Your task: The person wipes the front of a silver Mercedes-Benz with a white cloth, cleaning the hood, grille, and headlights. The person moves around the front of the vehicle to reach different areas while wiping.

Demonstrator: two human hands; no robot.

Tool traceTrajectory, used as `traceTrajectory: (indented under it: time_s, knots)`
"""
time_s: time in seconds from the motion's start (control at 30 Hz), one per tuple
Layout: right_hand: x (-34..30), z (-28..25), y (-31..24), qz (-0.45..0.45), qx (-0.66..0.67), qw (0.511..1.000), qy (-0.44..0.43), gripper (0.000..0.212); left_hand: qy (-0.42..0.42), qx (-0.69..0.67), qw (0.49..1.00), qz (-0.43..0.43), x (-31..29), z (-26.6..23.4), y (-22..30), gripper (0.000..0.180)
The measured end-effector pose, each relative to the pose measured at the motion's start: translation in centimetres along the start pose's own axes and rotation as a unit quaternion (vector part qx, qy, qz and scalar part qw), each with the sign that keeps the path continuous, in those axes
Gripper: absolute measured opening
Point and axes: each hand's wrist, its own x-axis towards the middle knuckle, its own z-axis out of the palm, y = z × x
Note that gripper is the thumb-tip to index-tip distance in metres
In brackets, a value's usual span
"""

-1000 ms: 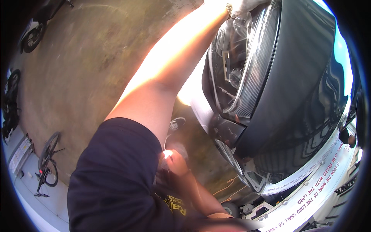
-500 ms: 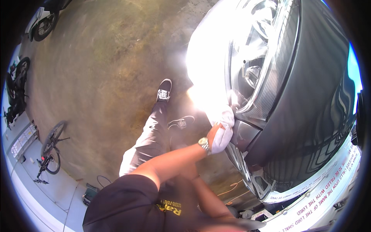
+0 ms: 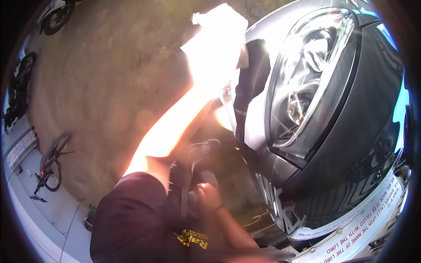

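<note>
Glare whitens most of my left hand (image 3: 209,82), which is raised beside the front of a dark grey car (image 3: 346,127). It grips a pale cloth (image 3: 219,33), whose folds and edges are bleached out by the light; my fingers are lost in the brightness. A dark shadow falls on the bodywork next to the clear headlight (image 3: 302,83), with a gap between cloth and lamp. Low near my thigh, my right hand (image 3: 208,196) is closed with curled fingers. What it holds, if anything, is hidden.
My shoe (image 3: 205,146) stands on the brown floor. A bicycle (image 3: 53,168) and dark motorbikes (image 3: 19,92) are along the left side, with a wheel (image 3: 56,19) at upper left. A white printed banner (image 3: 364,232) runs below the car; a thin yellowish cord (image 3: 255,222) lies nearby.
My left hand has lifted the cloth from the lower corner of the headlight and moved it up and left, away from the bodywork. My right hand now shows near my thigh.
</note>
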Motion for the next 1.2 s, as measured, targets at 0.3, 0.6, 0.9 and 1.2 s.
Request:
traceTrajectory:
  time_s: [0.3,0.6,0.9,1.2]
  knots:
    - [2.9,-1.4,-3.0,0.013,0.000,1.000,0.027,0.024,0.033,-0.053,0.998,-0.009,5.0,4.2,-4.9,0.027]
    - [4.8,0.1,-4.0,0.103,0.020,0.994,0.032,0.022,0.063,-0.039,0.996,0.053,11.6,0.1,-5.0,0.033]
    - [3.6,1.2,-4.5,0.046,0.030,0.996,-0.066,0.025,0.031,-0.017,0.976,0.213,26.3,1.5,-3.7,0.041]
    - [8.1,-1.6,-7.0,0.067,-0.016,0.996,0.054,0.021,0.002,-0.310,0.950,-0.027,26.1,-0.3,-12.0,0.043]
